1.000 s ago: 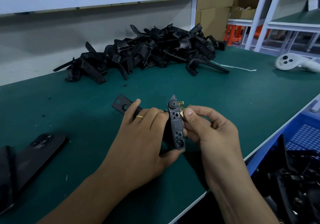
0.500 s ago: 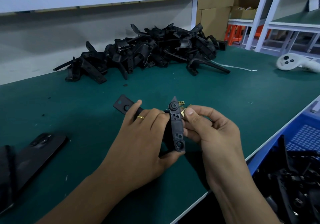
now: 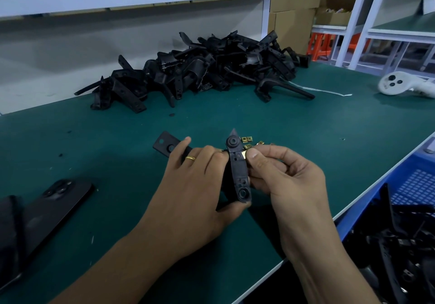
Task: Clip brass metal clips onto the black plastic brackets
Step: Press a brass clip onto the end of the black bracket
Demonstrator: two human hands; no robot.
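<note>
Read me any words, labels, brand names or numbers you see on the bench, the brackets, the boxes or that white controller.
No text can be read anywhere in this view.
Shelf edge: small dark marks, too blurred to read.
Cardboard boxes: no legible print.
White controller: buttons only, no lettering visible.
Bracket held in the hands, and phone: no markings readable.

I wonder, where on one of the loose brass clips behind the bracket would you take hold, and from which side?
Probably pinch a loose brass clip by two opposite edges, thumb and forefinger coming down from above. The clips lie flat on the green mat, just beyond the held bracket, so only their thin sides offer purchase. The right hand is nearest, though it already pinches a clip.
</note>
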